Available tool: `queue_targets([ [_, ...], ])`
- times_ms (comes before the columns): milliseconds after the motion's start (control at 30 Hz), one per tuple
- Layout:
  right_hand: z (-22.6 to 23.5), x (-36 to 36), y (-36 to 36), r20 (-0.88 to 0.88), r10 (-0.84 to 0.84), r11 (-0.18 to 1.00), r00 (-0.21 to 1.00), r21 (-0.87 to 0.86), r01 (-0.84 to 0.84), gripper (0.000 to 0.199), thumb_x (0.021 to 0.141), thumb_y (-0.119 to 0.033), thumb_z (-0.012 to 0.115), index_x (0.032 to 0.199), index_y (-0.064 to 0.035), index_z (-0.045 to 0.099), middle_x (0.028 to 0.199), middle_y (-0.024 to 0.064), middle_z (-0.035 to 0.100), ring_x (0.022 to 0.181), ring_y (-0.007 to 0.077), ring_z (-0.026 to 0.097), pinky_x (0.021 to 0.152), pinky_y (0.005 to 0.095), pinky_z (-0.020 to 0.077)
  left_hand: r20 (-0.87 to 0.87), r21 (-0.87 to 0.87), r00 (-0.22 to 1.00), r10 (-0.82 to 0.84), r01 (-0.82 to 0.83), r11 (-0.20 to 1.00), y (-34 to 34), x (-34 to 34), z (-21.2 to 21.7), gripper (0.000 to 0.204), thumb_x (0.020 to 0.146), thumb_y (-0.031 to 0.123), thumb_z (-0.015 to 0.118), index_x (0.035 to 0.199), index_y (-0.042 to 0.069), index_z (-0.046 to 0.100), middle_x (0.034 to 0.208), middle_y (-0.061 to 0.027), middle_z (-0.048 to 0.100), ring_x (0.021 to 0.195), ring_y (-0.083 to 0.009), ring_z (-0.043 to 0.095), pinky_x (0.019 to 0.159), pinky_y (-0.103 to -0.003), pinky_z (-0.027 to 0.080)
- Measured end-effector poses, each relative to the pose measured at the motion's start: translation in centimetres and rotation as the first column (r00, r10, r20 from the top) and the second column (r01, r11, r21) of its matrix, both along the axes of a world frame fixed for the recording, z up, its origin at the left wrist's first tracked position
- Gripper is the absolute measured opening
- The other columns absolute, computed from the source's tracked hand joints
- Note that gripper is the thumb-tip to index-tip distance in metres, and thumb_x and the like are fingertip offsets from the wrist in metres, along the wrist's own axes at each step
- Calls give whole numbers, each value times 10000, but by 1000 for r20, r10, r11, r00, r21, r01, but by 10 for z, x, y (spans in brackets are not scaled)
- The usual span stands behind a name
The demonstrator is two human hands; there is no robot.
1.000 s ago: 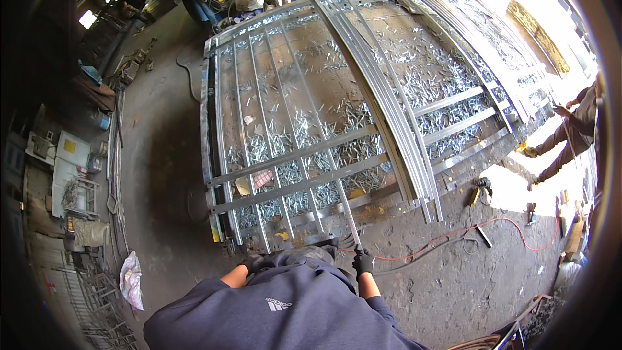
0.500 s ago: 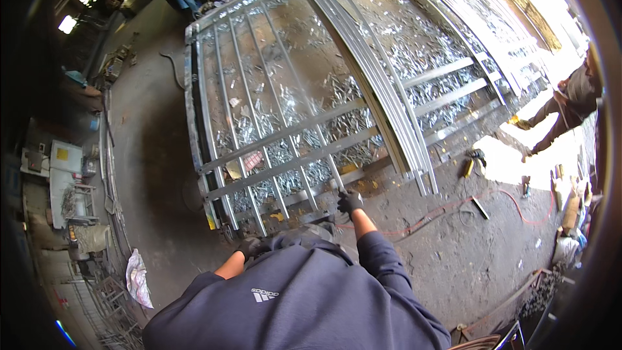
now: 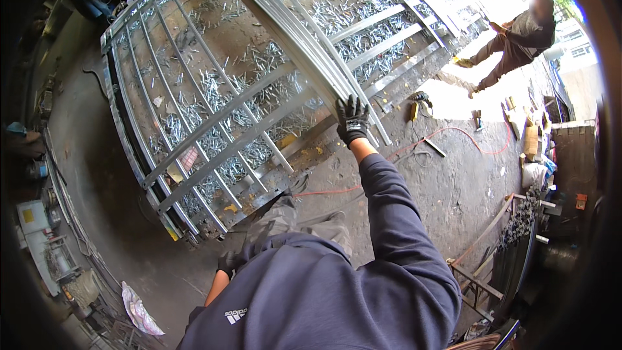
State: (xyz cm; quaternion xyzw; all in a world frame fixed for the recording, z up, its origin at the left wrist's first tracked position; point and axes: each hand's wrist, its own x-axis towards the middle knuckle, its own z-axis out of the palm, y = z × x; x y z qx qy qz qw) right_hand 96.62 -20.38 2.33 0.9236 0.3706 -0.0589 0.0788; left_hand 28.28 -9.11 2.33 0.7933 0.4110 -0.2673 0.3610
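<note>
My right hand [image 3: 353, 120], in a black glove, reaches forward with its fingers stretched out flat over the near ends of a bundle of long silvery metal bars [image 3: 304, 61]. The bundle lies across a large metal frame [image 3: 223, 111]. Several thinner metal bars [image 3: 206, 102] are spaced apart over the frame to the left of the bundle, passing beneath two crosswise bars. My left hand [image 3: 228, 263], also gloved, hangs low beside my body, apart from the metal. Its fingers are mostly hidden.
Many small metal offcuts [image 3: 259, 68] litter the ground beneath the frame. A red hose [image 3: 466, 131] and a yellow-and-black power tool [image 3: 414, 111] lie on the floor to the right. Another person [image 3: 518, 35] stands at the far right. A metal rack [image 3: 476, 279] stands near right.
My right hand has left the near end of a single bar and moved right onto the bundle. The view has swung right, bringing the other person further in. My left hand stays low.
</note>
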Motion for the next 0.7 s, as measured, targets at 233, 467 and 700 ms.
queue_targets([
  [233, -9, 61, -18, 126, 131, 991, 983, -2, -132, 759, 805, -195, 541, 1517, -141, 285, 1595, 195, 168, 1471, 423, 140, 1157, 619, 85, -110, -374, 230, 967, -911, 174, -64, -13, -25, 347, 890, 316, 618, 1165, 107, 587, 952, -111, 688, 763, -225, 670, 636, -375, 508],
  [467, -48, -72, -138, -949, 315, 687, -4, 225, 691, 521, 960, -282, 624, 1405, -104, 420, 1061, 107, 633, 819, 178, 655, 638, 322, 550, -123, -551, 329, 936, -807, 212, -142, 46, -25, 446, 900, 409, 583, 1198, 77, 582, 1217, -150, 634, 1122, -285, 604, 899, -450, 490],
  [700, -55, -196, -435, -681, -30, 919, 731, 269, 289, 374, 927, -306, 555, 1195, -60, 468, 928, 298, 643, 855, 506, 607, 706, 573, 460, -5, -677, 424, 905, -668, 309, -148, 204, -23, 385, 929, 409, 576, 1215, 150, 577, 1059, -53, 665, 914, -198, 642, 786, -365, 516],
])
